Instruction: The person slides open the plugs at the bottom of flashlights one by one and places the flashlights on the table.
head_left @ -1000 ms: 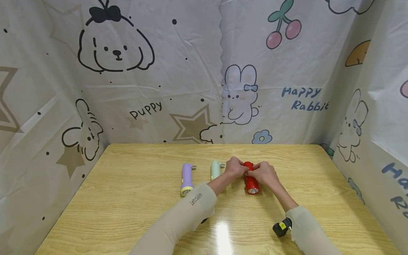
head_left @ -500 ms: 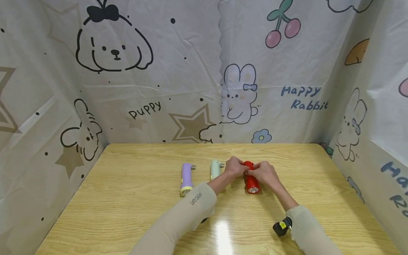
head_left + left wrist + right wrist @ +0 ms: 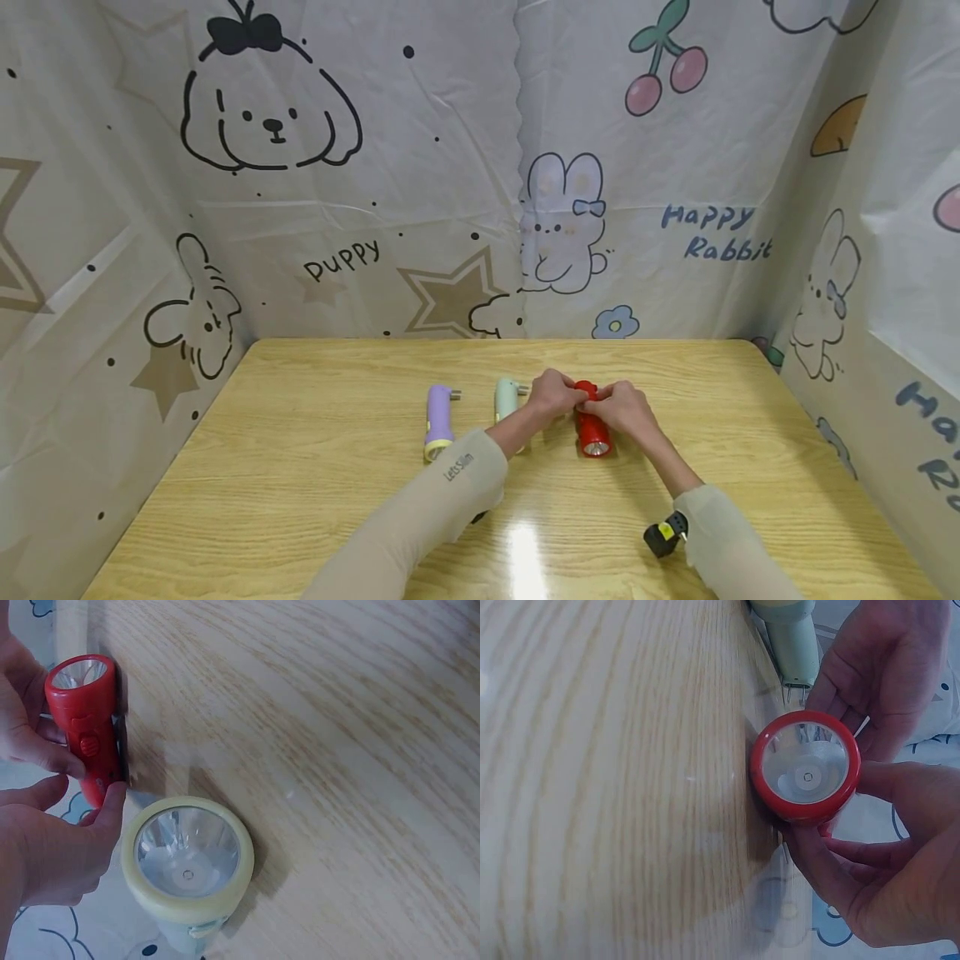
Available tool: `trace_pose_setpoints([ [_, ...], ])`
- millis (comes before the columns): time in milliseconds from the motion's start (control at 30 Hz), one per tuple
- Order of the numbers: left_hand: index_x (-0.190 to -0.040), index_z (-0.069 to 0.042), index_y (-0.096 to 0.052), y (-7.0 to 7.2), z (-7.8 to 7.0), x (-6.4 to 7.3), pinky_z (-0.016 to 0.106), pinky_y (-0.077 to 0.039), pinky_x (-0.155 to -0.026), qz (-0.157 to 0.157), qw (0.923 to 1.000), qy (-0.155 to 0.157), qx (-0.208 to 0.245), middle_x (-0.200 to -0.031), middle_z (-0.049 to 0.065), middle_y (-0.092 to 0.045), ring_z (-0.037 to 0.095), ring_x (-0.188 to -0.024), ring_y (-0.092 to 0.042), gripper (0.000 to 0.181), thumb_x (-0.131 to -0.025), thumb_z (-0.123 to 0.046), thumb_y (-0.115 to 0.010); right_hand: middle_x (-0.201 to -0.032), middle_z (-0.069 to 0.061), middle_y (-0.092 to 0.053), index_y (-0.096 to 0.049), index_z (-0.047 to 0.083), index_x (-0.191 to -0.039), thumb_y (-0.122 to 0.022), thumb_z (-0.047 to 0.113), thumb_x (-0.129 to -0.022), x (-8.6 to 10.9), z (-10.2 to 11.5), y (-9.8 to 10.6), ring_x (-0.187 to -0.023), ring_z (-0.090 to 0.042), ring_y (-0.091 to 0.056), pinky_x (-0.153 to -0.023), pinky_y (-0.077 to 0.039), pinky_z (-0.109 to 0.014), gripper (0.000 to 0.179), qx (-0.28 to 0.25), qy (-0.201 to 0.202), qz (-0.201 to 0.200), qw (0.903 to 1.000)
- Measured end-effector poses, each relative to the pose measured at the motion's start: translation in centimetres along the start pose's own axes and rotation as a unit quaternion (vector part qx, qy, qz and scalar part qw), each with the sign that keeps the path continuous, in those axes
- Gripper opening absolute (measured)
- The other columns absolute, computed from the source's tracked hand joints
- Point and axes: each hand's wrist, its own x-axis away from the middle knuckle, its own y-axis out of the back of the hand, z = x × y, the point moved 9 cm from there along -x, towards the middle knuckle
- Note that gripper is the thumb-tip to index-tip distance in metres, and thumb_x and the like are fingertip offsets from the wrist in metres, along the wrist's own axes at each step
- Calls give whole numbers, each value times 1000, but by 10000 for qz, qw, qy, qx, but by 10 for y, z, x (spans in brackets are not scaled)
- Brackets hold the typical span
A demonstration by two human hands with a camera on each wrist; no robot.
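A red flashlight (image 3: 594,433) lies on the table with its clear lens toward me. My left hand (image 3: 553,393) pinches its tail end between thumb and fingers. On its other side my right hand (image 3: 624,406) holds the body, fingers and thumb curled on either side. In the left wrist view the slide switch on the red flashlight (image 3: 88,724) shows between head and tail. A pale green flashlight (image 3: 507,400) with plug prongs lies just left of my left hand, partly hidden by that forearm. In the right wrist view the red rim (image 3: 804,811) faces the camera.
A purple flashlight (image 3: 438,417) with a yellow head and plug prongs lies further left on the wooden table (image 3: 322,467). A black boxy device (image 3: 662,537) sits at the right sleeve's cuff. Printed cloth (image 3: 420,183) hangs behind and at both sides.
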Motion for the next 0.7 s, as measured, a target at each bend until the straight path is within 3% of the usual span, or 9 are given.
trace_pose_setpoints([
  [167,-118,6,-68,7,-5,4,21,-48,-57,38,10000,-42,32,-106,13,-69,16,-68,-54,37,-87,-14,-77,-78,-7,-63,-69,-1,-90,-76,30,-88,0,-1,1,-73,-21,-58,-59,-47,-26,32,208,11,-48,9998],
  [367,-120,1,-69,11,-6,4,22,-47,-54,52,10000,-44,-59,-106,11,-68,17,-64,-54,37,-88,-17,-77,-78,-6,-63,-69,-2,-94,-75,34,-89,1,-2,1,-72,-20,-58,-58,-46,-26,36,317,94,-38,9994],
  [500,-121,-1,-70,14,-11,6,21,-49,-58,5,9992,-333,-236,-107,11,-70,17,-75,-61,37,-89,-18,-77,-71,-4,-58,-66,3,-85,-72,39,-91,0,-3,1,-67,-18,-54,-55,-41,-25,36,361,126,19,9993],
  [700,-125,-3,-68,16,-17,9,29,-56,-77,-14,9929,-950,-709,-115,14,-70,25,-104,-65,37,-91,-18,-73,-62,-3,-50,-65,4,-80,-67,40,-94,1,-1,5,-57,-17,-47,-51,-34,-25,39,340,130,154,9992],
])
